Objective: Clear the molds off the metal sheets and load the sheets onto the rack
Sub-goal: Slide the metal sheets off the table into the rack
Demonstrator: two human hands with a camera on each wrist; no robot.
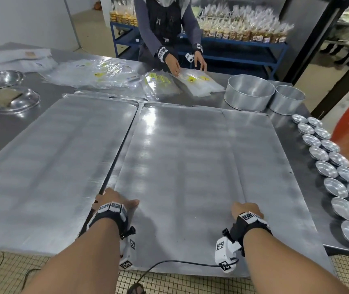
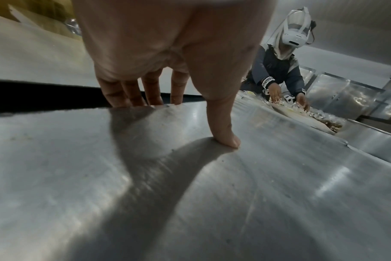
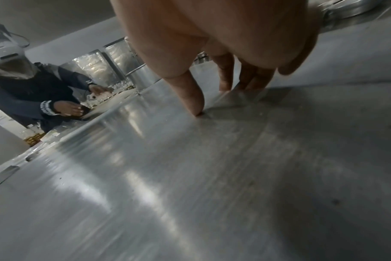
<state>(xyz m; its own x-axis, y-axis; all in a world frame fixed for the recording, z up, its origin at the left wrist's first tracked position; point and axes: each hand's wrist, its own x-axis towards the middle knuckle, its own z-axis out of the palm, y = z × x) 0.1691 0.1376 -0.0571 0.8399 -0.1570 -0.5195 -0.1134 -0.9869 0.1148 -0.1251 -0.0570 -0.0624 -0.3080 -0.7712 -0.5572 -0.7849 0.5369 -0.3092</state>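
Observation:
A large metal sheet (image 1: 180, 166) lies in the middle of the table, overlapping another sheet (image 1: 275, 177) on its right. A further sheet (image 1: 52, 155) lies to the left. My left hand (image 1: 114, 200) grips the middle sheet's left edge near the front; its thumb (image 2: 223, 134) is on top and its fingers (image 2: 132, 95) curl over the edge. My right hand (image 1: 245, 209) grips the right edge, thumb (image 3: 190, 95) on top and fingers (image 3: 248, 77) tucked under. Several small round molds (image 1: 328, 166) stand in two rows along the table's right edge, off the sheets.
Two large round pans (image 1: 250, 92) stand at the back right. Metal bowls (image 1: 1, 78) sit at the far left. Another person (image 1: 165, 28) handles plastic bags (image 1: 190, 81) across the table, with more bags (image 1: 97, 75) spread beside them. The held sheet overhangs the table's front edge.

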